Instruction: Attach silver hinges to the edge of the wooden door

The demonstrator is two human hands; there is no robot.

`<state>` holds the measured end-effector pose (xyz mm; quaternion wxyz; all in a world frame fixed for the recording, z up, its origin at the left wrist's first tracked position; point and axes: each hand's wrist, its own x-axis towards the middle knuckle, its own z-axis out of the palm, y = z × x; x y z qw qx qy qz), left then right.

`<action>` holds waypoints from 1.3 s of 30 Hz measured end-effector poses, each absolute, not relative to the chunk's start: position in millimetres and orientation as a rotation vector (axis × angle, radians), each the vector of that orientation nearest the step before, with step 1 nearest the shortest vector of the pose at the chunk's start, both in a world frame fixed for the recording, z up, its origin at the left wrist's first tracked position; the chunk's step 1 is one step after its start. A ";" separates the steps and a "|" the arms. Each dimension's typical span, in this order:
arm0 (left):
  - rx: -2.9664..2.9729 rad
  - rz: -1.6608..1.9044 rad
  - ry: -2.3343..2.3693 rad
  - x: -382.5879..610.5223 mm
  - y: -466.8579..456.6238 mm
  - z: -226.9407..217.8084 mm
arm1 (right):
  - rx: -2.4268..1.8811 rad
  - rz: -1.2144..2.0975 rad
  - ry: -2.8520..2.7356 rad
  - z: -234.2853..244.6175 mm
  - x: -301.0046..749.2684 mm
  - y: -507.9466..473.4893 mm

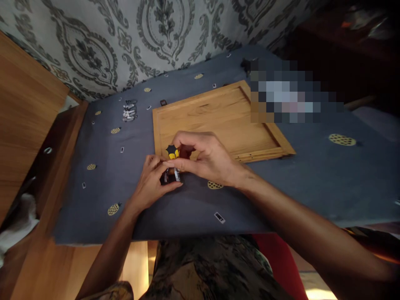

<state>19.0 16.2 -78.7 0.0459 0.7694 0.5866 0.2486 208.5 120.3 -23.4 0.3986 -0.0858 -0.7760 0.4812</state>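
Observation:
Both hands meet over the near left corner of a wooden cabinet door (225,112) that lies flat on a grey patterned cloth (312,175). My right hand (206,156) is closed round a screwdriver with a black and yellow handle (172,151), held upright. My left hand (153,181) pinches a small metal piece (175,175) under the tool's tip, at the door's corner. What the metal piece is stays unclear.
A small heap of metal hardware (129,111) lies on the cloth at the back left. Wooden furniture (28,104) stands at the left, a patterned wall (140,37) behind. A blurred patch covers the door's far right corner.

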 end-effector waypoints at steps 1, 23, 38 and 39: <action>2.344 0.754 1.797 18.9 16.1 -79.0 | -0.233 1.163 -1.943 -24.7 206.7 118.6; 2.297 0.698 1.819 21.1 15.6 -74.2 | -0.492 0.785 -1.859 -32.5 202.3 114.0; 2.314 0.729 1.798 21.3 15.8 -74.2 | -0.353 1.078 -1.927 -29.6 204.7 120.6; 2.314 0.730 1.798 21.3 15.9 -74.1 | -0.319 1.123 -1.952 -28.7 206.1 123.2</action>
